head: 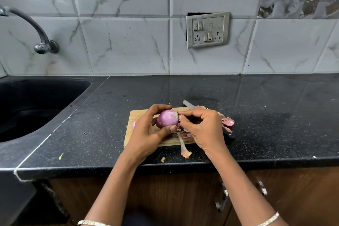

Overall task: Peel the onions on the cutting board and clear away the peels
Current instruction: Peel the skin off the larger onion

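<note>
A person's left hand (pixel 146 130) grips a purple onion (pixel 167 118) over a wooden cutting board (pixel 139 115), fingers curled over its top and thumb beneath. The right hand (pixel 203 128) pinches the skin at the onion's upper right side. Loose peels (pixel 184 146) trail from board to black counter (pixel 266 115).

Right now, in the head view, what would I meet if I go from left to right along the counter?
sink → green scrap → left hand → onion → right hand → loose pink peel
</note>
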`<action>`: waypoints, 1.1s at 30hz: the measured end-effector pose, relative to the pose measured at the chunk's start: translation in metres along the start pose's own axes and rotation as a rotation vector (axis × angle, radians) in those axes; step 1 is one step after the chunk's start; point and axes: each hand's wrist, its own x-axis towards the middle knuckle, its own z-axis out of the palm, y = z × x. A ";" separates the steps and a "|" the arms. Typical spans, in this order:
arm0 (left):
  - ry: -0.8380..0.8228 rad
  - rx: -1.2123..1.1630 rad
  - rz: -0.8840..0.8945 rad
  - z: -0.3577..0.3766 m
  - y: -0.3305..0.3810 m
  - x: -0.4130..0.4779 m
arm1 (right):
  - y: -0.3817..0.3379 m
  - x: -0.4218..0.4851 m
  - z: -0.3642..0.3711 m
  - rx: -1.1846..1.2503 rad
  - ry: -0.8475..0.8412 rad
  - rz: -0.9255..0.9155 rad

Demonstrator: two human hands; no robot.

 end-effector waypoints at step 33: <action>-0.008 -0.140 -0.049 0.001 0.003 -0.002 | -0.002 0.001 -0.002 0.031 -0.019 0.033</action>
